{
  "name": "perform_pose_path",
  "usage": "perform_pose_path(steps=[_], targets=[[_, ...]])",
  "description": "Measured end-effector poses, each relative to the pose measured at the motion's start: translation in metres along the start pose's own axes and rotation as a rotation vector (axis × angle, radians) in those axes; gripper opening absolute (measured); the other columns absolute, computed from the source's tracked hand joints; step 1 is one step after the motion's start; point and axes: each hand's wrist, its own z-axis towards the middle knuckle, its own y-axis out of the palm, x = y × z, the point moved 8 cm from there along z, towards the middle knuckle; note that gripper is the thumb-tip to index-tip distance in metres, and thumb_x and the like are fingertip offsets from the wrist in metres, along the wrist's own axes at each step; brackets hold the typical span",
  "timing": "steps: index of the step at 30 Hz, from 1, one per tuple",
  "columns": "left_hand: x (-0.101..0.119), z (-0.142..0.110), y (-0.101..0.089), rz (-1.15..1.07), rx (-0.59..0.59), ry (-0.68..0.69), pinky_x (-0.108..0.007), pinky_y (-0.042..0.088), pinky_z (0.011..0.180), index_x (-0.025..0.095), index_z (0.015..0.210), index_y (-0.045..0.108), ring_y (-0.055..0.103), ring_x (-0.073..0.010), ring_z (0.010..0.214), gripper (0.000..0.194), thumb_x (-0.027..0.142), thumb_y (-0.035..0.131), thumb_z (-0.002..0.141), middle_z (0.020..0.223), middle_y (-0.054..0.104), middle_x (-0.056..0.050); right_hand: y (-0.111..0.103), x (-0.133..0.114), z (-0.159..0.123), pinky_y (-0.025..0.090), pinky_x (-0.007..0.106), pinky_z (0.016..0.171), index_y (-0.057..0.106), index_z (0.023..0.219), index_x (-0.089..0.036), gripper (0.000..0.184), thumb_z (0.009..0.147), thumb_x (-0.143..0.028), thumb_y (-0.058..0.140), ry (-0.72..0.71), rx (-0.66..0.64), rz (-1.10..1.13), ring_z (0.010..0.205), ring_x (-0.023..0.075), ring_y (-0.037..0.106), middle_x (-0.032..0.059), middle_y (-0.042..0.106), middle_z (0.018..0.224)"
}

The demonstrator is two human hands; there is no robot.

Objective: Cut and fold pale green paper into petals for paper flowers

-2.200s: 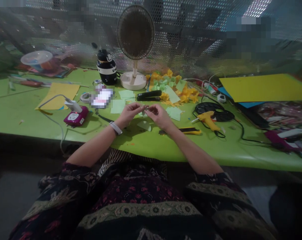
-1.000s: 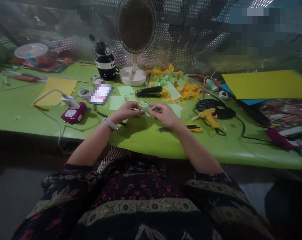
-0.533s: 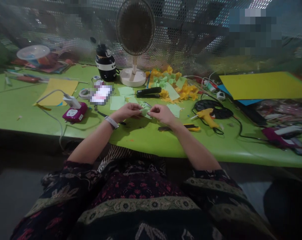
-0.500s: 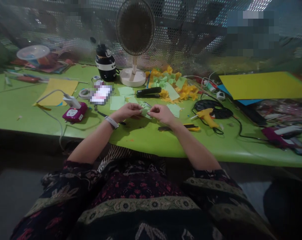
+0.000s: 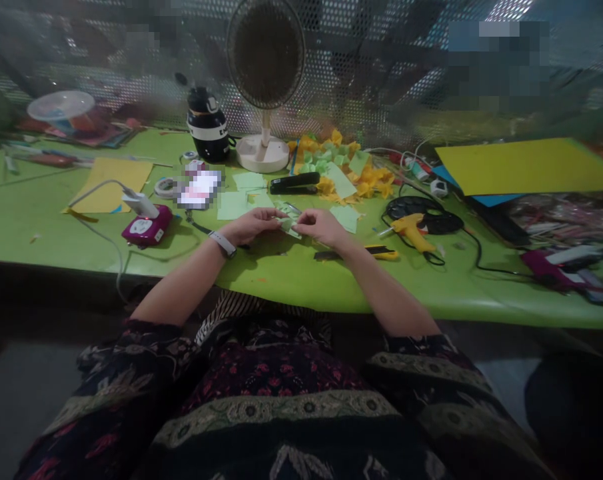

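Between my two hands is a small piece of light green paper point(image 5: 290, 228), pinched from both sides just above the table. My left hand point(image 5: 256, 225), with a pale watch strap on its wrist, grips the paper's left side. My right hand point(image 5: 321, 227) has thumb and finger closed on its right side. How the paper is folded is too small to make out. Flat light green paper pieces point(image 5: 232, 206) lie beyond my left hand. A black stapler point(image 5: 295, 183) rests behind the paper, and a yellow-and-black cutter point(image 5: 381, 253) lies under my right wrist.
A heap of orange and green paper pieces point(image 5: 376, 180) sits behind the stapler. To the right are a yellow glue gun point(image 5: 414, 233) and yellow sheets point(image 5: 526, 167). A fan point(image 5: 262, 155), a dark bottle point(image 5: 208, 137) and a purple power adapter point(image 5: 147, 228) stand leftward.
The view has shifted slightly. Both hands stay on the green paper, with only very small finger movement.
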Motion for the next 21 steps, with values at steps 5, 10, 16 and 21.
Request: perform_pose_path(steps=[5,10,16,21], targets=[[-0.0013,-0.0015,0.0029,-0.02,-0.013,-0.023,-0.034,0.059,0.087,0.013,0.11,0.066,0.074,-0.0142,0.077,0.03,0.015,0.078,0.083,0.091,0.076,-0.006,0.0007,0.0025,0.0014,0.043,0.026,0.063,0.063,0.075,-0.017,0.019,0.075,-0.03,0.076,0.018,-0.001,-0.021,0.066,0.014,0.056,0.0022,0.066,0.074],[0.0038,-0.0058,0.0081,-0.016,-0.008,-0.024,-0.033,0.059,0.087,0.013,0.111,0.068,0.072,-0.0124,0.076,0.03,0.012,0.077,0.082,0.092,0.075,-0.006,0.0004,0.0024,0.0007,0.043,0.026,0.064,0.063,0.074,-0.017,0.016,0.077,-0.025,0.076,0.026,-0.002,-0.027,0.066,0.0138,0.057,0.002,0.066,0.075],[0.0083,-0.0071,0.0089,-0.008,0.053,-0.004,-0.031,0.06,0.081,0.012,0.106,0.07,0.071,-0.0121,0.074,0.028,0.016,0.079,0.08,0.09,0.075,-0.005,-0.0007,-0.0024,-0.0022,0.043,0.027,0.066,0.063,0.075,-0.017,0.014,0.078,-0.024,0.074,0.012,0.009,-0.029,0.067,0.0137,0.057,0.0015,0.066,0.075],[0.0084,-0.0049,0.0093,0.024,0.047,0.053,-0.028,0.059,0.084,0.012,0.106,0.068,0.072,-0.0109,0.074,0.036,0.013,0.085,0.075,0.081,0.076,-0.003,-0.0008,-0.0068,-0.0031,0.043,0.026,0.063,0.061,0.075,-0.017,0.015,0.078,-0.024,0.074,0.002,0.028,-0.011,0.065,0.0127,0.057,0.0002,0.065,0.072]])
